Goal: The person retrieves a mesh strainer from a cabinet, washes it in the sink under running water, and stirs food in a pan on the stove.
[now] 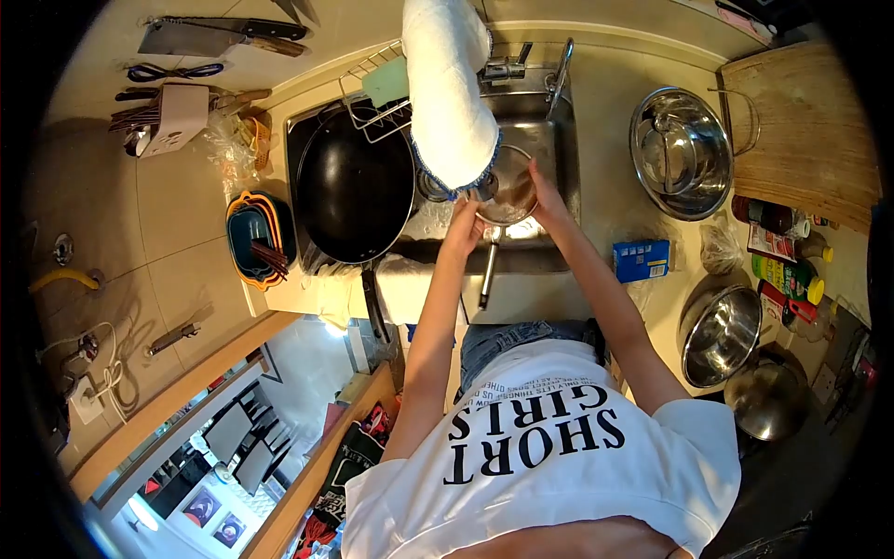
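Observation:
A small metal pan (507,194) with a long handle (488,272) is held over the steel sink (549,140). My left hand (463,224) grips its near left rim. My right hand (545,189) holds the right rim, fingers curled at the edge. A white towel (447,93) hangs down in front of the pan and hides its far left side. Whether anything lies inside the pan cannot be seen.
A large black wok (354,186) fills the sink's left half, under a wire rack (377,98). The faucet (559,65) stands behind. On the right are steel bowls (682,154) (722,334), a blue box (641,259), a wooden board (801,130) and bottles (787,270). On the left lie stacked dishes (256,238) and a cleaver (219,35).

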Available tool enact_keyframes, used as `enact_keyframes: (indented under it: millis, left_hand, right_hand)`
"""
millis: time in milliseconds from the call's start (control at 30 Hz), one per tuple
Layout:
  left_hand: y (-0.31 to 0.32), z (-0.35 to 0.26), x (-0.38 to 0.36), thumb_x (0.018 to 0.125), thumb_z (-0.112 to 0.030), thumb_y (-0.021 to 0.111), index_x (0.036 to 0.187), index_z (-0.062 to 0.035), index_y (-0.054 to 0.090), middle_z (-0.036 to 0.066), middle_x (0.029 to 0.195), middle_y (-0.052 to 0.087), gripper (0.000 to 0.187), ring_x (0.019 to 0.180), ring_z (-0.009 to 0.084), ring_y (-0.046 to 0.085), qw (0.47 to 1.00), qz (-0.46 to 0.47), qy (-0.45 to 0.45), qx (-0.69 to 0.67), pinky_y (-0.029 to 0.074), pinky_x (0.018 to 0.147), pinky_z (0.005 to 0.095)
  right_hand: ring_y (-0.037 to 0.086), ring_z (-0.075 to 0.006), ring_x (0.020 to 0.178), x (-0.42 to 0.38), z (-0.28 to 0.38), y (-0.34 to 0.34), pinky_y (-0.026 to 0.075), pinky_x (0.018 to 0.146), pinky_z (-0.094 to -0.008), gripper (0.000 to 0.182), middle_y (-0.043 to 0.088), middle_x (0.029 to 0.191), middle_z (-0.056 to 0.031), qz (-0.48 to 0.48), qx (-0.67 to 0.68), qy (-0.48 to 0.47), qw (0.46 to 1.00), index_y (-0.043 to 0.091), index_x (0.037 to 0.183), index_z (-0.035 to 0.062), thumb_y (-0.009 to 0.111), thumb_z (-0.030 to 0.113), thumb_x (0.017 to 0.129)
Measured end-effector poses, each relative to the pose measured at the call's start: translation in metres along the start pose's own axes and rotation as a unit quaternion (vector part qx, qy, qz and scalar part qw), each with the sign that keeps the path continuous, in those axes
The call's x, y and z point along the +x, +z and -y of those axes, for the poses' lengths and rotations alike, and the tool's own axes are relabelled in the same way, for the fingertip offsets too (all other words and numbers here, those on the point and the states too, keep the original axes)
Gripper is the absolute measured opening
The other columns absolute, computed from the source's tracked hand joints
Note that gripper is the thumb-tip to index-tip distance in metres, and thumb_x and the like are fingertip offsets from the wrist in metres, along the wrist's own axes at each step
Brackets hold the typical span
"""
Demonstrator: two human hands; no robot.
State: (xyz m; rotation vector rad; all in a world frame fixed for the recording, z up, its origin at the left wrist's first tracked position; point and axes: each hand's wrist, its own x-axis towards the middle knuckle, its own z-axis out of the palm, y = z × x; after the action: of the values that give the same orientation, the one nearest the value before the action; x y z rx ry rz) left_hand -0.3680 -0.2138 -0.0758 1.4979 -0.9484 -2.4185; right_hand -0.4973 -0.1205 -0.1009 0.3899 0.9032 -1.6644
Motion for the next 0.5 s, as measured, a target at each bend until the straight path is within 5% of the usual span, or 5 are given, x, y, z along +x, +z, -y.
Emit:
enact_keyframes:
  millis: [100,167,300,400,500]
  left_hand:
    - [0.018,0.008,-0.011,0.086,-0.024,0.04,0.082,0.0001,0.047,0.005,0.059,0.052,0.026,0.042,0.0113,0.045,0.999,-0.01,-0.005,-0.052,0.038,0.039,0.0217]
    - [0.007,0.017,-0.01,0.086,-0.025,0.04,0.081,0.0001,0.048,0.005,0.057,0.051,0.027,0.039,0.0108,0.043,0.999,-0.004,0.005,-0.043,0.036,0.037,0.0215]
    - [0.015,0.011,-0.023,0.086,-0.03,0.04,0.075,-0.0001,0.049,0.004,0.052,0.049,0.033,0.035,0.0092,0.04,0.996,-0.078,0.037,-0.019,0.032,0.033,0.0207]
    - [0.017,0.007,-0.033,0.086,-0.03,0.04,0.074,0.0002,0.049,0.005,0.055,0.05,0.034,0.038,0.0091,0.042,0.993,-0.101,0.051,-0.019,0.032,0.034,0.0207]
    - [0.015,0.007,-0.041,0.086,-0.03,0.04,0.074,0.0006,0.051,0.004,0.062,0.053,0.034,0.046,0.0084,0.046,0.994,-0.087,0.055,-0.022,0.036,0.039,0.0199]
  right_hand:
    - [0.049,-0.0205,0.093,-0.005,0.003,0.004,0.039,0.081,-0.0332,0.05,0.049,0.104,-0.0112,-0.051,-0.214,-0.115,0.969,0.043,0.107,0.0003,0.048,0.041,0.079]
    - [0.042,-0.0252,0.102,0.002,-0.008,0.0,0.035,0.084,-0.0371,0.047,0.045,0.107,-0.0132,-0.132,-0.456,-0.358,0.804,0.042,0.108,0.0019,0.055,0.033,0.076]
    - [0.032,-0.0317,0.111,-0.021,0.015,0.023,0.026,0.092,-0.0403,0.049,0.036,0.119,-0.0121,0.021,-0.705,-0.483,0.518,0.044,0.113,0.0102,0.059,0.029,0.07]
    - [0.03,-0.0344,0.112,-0.031,0.018,0.031,0.025,0.093,-0.041,0.053,0.029,0.123,-0.0136,0.029,-0.743,-0.507,0.435,0.043,0.116,0.0148,0.061,0.032,0.069]
    - [0.029,-0.0349,0.113,-0.032,0.003,0.041,0.025,0.094,-0.0406,0.055,0.026,0.125,-0.0156,0.037,-0.734,-0.444,0.512,0.046,0.114,0.0145,0.062,0.037,0.067]
